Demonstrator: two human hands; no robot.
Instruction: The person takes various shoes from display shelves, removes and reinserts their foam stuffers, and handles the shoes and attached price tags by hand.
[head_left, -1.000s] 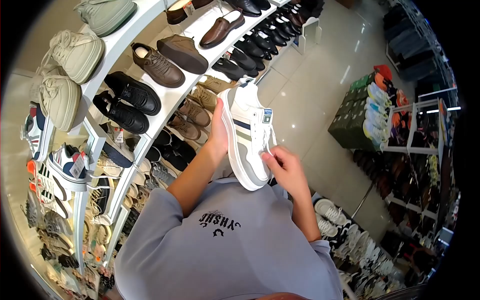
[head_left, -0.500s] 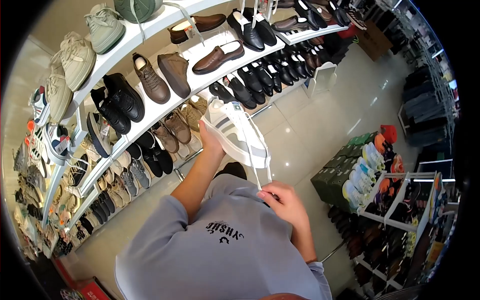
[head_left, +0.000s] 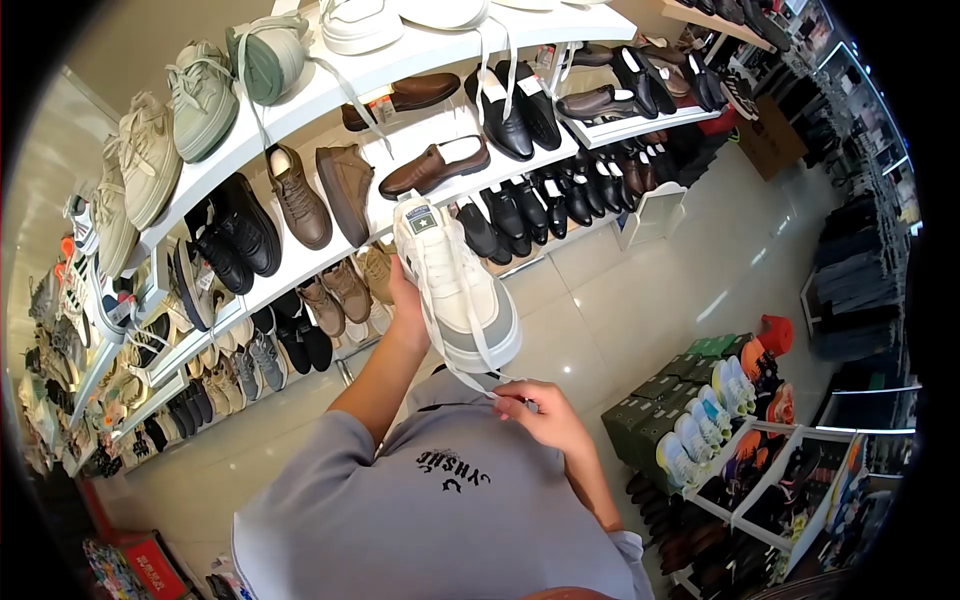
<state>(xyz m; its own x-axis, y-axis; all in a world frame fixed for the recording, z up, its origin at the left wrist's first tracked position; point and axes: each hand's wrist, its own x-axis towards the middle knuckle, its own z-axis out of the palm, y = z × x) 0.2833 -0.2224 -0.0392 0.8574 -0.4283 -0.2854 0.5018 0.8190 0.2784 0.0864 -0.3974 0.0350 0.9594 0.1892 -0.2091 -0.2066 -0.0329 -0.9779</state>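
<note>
In the head view, a white and cream sneaker (head_left: pixel 462 280) with a grey toe band is held up in front of my chest. Its tongue, with a dark green star label, points away from me, and the toe faces me. My left hand (head_left: pixel 404 308) grips the shoe along its left side; most of those fingers are hidden behind it. Long white shoelaces (head_left: pixel 468 380) hang loose over the upper and past the toe. Just below the toe, my right hand (head_left: pixel 545 412) pinches the laces between thumb and fingers.
Curved white shelves (head_left: pixel 350 215) with many shoes run ahead and to the left. Green shoeboxes (head_left: pixel 640 410) with bright sneakers on them stand to the right, beside a white rack (head_left: pixel 745 515). Jeans (head_left: pixel 855 270) hang at the far right. A red box (head_left: pixel 155 568) is at lower left.
The sneaker has turned from a side-on view so its tongue and laced top now face me. My right hand has come slightly left, still holding the laces, which have gone slacker.
</note>
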